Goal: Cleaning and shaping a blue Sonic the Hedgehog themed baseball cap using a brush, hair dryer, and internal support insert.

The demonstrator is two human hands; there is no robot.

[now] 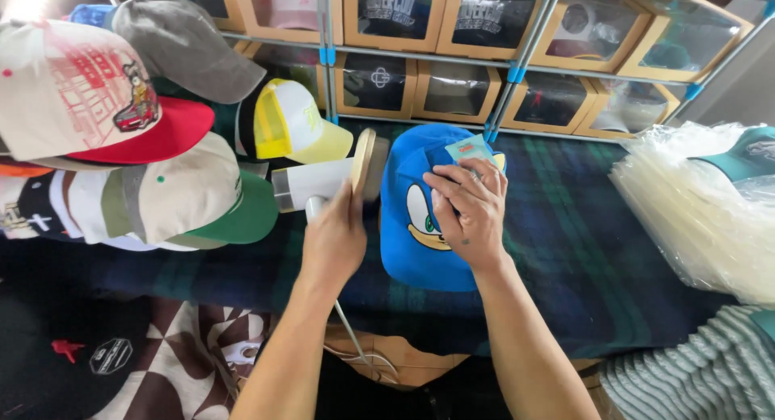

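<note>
Both hands on blue cap (420, 226) (steamer (323, 186) alongside)

Two bare forearms, no sleeves, no watch or bands at the wrists. Left hand (333, 241): no rings or gloves visible. Right hand (468, 214): one small dark mark near the wrist.

left hand (333, 241) gripping white steamer (323, 182), right hand (467, 212) on blue cap (412, 234)
</note>
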